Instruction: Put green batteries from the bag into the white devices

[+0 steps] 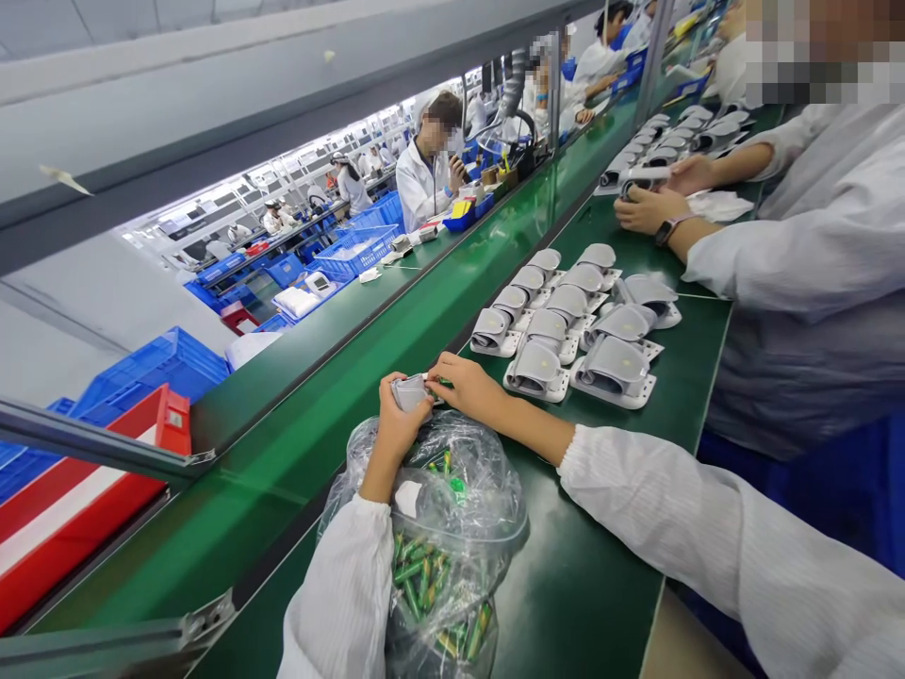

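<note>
My left hand [402,415] is closed around a small grey-and-white wrist blood pressure monitor [410,392], raised over the green bench. At the monitor's right end, the fingers of my right hand [463,385] are pinched together; whatever lies between them is too small to make out. Just below both hands sits a clear plastic bag [495,471] with several green-and-gold batteries [422,575] inside. To the right of my hands, several similar monitors with rolled grey cuffs [548,325] stand in rows on the bench.
A co-worker's hands [647,203] hold another monitor at the right, beside more cuffed units [697,127]. A green conveyor belt [368,354] runs diagonally beyond the bench. Red bins [173,420] and blue crates [152,372] stand at the left. A metal beam [283,85] crosses overhead.
</note>
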Available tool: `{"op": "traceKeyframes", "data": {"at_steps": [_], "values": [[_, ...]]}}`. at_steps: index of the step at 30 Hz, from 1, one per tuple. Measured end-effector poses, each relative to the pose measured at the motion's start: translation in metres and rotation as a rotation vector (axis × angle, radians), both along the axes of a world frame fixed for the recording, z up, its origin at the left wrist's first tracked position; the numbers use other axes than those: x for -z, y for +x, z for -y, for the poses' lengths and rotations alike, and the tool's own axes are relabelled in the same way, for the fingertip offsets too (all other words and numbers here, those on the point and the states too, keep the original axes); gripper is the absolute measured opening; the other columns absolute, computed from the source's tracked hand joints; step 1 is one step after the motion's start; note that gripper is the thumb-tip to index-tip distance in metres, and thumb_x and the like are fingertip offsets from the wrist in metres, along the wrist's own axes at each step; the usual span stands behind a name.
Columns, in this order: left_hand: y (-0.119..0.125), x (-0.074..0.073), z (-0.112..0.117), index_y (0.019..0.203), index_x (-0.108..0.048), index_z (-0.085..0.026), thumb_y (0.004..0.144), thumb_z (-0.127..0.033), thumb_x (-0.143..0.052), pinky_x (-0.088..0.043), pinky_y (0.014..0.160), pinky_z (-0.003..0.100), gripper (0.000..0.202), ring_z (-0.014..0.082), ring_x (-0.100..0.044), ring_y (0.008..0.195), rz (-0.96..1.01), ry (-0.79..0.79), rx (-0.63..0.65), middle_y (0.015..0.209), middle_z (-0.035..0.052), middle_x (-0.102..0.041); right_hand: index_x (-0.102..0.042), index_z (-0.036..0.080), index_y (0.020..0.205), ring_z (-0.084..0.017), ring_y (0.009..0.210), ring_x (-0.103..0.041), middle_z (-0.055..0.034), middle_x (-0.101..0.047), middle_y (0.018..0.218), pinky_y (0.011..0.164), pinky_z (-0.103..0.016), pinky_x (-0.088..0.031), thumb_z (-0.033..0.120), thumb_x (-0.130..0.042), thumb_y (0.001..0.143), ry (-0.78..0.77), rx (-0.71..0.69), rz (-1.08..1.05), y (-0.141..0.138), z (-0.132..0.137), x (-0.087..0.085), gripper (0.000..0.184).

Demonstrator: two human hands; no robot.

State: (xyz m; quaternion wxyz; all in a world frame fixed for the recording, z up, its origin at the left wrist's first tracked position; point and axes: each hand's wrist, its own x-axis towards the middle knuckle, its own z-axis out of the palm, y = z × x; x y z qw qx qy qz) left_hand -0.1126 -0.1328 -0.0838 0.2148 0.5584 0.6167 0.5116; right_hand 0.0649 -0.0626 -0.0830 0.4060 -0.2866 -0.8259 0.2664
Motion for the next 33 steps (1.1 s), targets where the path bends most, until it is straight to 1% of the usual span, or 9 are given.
{"op": "traceKeyframes", "data": {"at_steps": [5,9,13,17,21,25,28,31,33], "values": [[0.0,0.0,-0.001,0.121,-0.051,-0.022,0.073,-0.038,-0.082,-0.05,0.08,0.027,0.06,0.0167,-0.059,0.089,0.029,-0.01,0.049,0.113,0.0058,-0.061,-0.07,0.017,0.093,-0.019,0.082,-0.059,-0.0077,-0.066,0.09,0.072,-0.028,-0.036,0.023,-0.06,0.103,0.058,0.05,0.201,-0.002,0.005,-0.008,0.015],[-0.001,-0.001,-0.002,0.119,-0.053,-0.022,0.073,-0.041,-0.082,-0.048,0.073,0.025,0.058,0.0147,-0.056,0.081,0.022,0.015,0.053,0.105,0.0026,-0.06,-0.071,0.018,0.1,-0.022,0.086,-0.065,-0.0106,-0.072,0.096,0.069,-0.03,-0.033,0.031,-0.054,0.108,0.079,0.104,0.393,0.0,0.012,-0.017,0.023],[-0.003,-0.004,-0.003,0.117,-0.054,-0.023,0.073,-0.044,-0.084,-0.049,0.075,0.027,0.057,0.016,-0.057,0.084,0.015,0.011,0.055,0.105,0.0021,-0.059,-0.071,0.019,0.107,-0.024,0.087,-0.068,-0.0104,-0.075,0.102,0.07,-0.03,-0.035,0.029,-0.052,0.106,0.075,0.1,0.509,0.001,0.021,-0.018,0.021],[-0.005,-0.007,-0.002,0.12,-0.053,-0.023,0.071,-0.044,-0.086,-0.051,0.077,0.029,0.062,0.0172,-0.059,0.085,0.056,-0.013,0.044,0.105,0.0029,-0.061,-0.07,0.018,0.107,-0.022,0.09,-0.068,-0.0091,-0.076,0.104,0.076,-0.029,-0.041,0.024,-0.055,0.103,-0.023,0.082,0.252,-0.003,0.018,-0.006,0.017],[-0.003,-0.006,0.0,0.122,-0.054,-0.023,0.07,-0.045,-0.087,-0.052,0.081,0.031,0.066,0.0186,-0.062,0.088,0.082,-0.021,0.029,0.109,0.0047,-0.063,-0.067,0.013,0.11,-0.02,0.095,-0.065,-0.0104,-0.073,0.106,0.088,-0.031,-0.047,0.011,-0.045,0.098,-0.134,0.042,-0.083,-0.004,0.004,0.007,0.026],[-0.001,-0.005,0.0,0.122,-0.054,-0.023,0.069,-0.046,-0.088,-0.052,0.082,0.031,0.067,0.0182,-0.062,0.088,0.106,-0.008,0.02,0.109,0.0037,-0.063,-0.068,0.013,0.113,-0.02,0.093,-0.063,-0.0096,-0.068,0.101,0.093,-0.036,-0.05,0.008,-0.041,0.097,-0.085,-0.014,-0.205,-0.004,-0.004,0.015,0.032],[-0.002,-0.006,0.0,0.121,-0.055,-0.023,0.067,-0.045,-0.089,-0.052,0.079,0.03,0.068,0.0181,-0.061,0.086,0.121,-0.033,0.023,0.108,0.0035,-0.063,-0.071,0.014,0.118,-0.021,0.101,-0.063,-0.0121,-0.061,0.111,0.097,-0.038,-0.052,0.007,-0.043,0.096,0.001,0.005,-0.291,-0.004,-0.002,0.016,0.036],[-0.004,-0.008,-0.001,0.12,-0.056,-0.023,0.064,-0.045,-0.092,-0.052,0.076,0.029,0.07,0.0182,-0.062,0.085,0.174,-0.053,0.016,0.106,0.0036,-0.064,-0.075,0.017,0.115,-0.02,0.098,-0.063,-0.0123,-0.057,0.114,0.092,-0.038,-0.056,0.008,-0.049,0.095,-0.014,0.079,-0.338,-0.005,0.002,0.013,0.034],[-0.005,-0.009,-0.002,0.119,-0.057,-0.022,0.062,-0.045,-0.093,-0.053,0.077,0.029,0.071,0.0185,-0.062,0.086,0.239,-0.042,0.003,0.106,0.0037,-0.065,-0.076,0.017,0.114,-0.02,0.094,-0.065,-0.0113,-0.061,0.11,0.086,-0.036,-0.059,0.01,-0.053,0.095,-0.058,0.097,-0.363,-0.004,0.005,0.008,0.031]]}}
